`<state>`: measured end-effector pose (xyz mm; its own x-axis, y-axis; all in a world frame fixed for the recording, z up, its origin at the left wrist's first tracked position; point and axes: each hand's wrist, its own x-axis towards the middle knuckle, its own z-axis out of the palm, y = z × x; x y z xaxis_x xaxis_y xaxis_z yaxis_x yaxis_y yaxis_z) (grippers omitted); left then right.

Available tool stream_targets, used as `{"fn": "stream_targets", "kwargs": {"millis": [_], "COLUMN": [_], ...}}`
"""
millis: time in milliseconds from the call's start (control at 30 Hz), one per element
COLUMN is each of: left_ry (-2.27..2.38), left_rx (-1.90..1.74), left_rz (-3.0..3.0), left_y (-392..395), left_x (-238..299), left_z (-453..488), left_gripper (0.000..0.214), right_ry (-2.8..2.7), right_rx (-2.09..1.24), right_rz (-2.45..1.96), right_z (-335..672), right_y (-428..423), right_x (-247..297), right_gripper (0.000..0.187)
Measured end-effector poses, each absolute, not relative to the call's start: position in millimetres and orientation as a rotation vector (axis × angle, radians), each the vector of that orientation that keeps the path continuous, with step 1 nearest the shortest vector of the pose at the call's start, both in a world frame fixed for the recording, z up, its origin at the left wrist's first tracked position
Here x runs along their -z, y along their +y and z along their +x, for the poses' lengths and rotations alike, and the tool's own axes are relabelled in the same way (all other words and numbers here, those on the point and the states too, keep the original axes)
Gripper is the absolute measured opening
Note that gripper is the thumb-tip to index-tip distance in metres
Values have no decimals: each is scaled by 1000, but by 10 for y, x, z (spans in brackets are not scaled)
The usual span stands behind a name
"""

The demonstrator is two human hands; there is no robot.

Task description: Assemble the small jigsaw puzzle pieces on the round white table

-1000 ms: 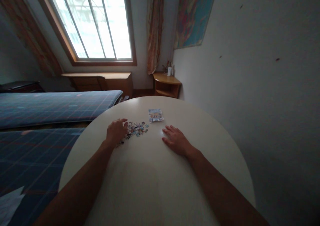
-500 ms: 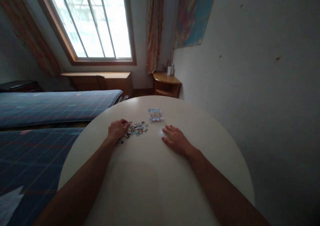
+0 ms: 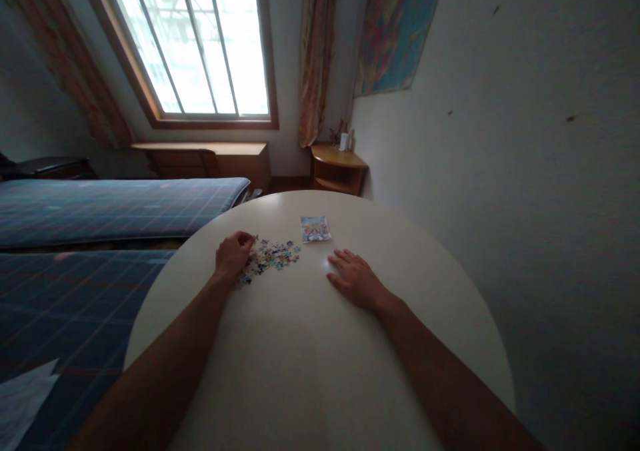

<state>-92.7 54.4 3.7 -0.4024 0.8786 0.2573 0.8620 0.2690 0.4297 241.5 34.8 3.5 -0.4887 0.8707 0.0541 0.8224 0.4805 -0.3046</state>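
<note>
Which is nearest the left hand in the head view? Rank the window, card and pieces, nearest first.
1. Pieces: beside the left hand, mostly on its right.
2. Card: farther right, beyond the pieces.
3. Window: far off, in the background.

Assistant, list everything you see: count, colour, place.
Round table: one, cream, centre
Puzzle pieces: many, multicoloured, table's left
Picture card: one, bluish, beyond pieces
Mattresses: apparently two, plaid blue, left
Papers: at least two, white, lower left
Window: one, brown frame, upper left
Curtains: two, orange, flanking window
Desk: one, brown, under window
Corner shelf: one, brown, far corner
Small items: several, mixed, on shelf
Walls: at least two, grey, ahead, right
Poster: one, blue and red, right wall
Furniture piece: one, dark, far left
Left hand: one, by pieces
Right hand: one, on table
Forearms: two, lower picture
</note>
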Motion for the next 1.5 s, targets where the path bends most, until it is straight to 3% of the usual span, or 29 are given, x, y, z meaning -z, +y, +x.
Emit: {"fn": "stream_targets", "kwargs": {"millis": [533, 900, 1500], "left_ry": [2580, 2301, 2143], "left_rx": [-450, -517, -647], "left_rz": [1933, 2218, 2201], "left_y": [435, 546, 641], "left_x": [-98, -38, -37], "left_z": [-826, -586, -613], "left_gripper": [33, 33, 27], "right_ry": [-2519, -2486, -2481], "right_rx": [-342, -341, -350], "right_rz": [-1455, -1448, -1456], "right_z": [2417, 2422, 2416], "right_y": [333, 334, 310], "right_x": [-40, -3, -32], "right_gripper": [58, 57, 57]}}
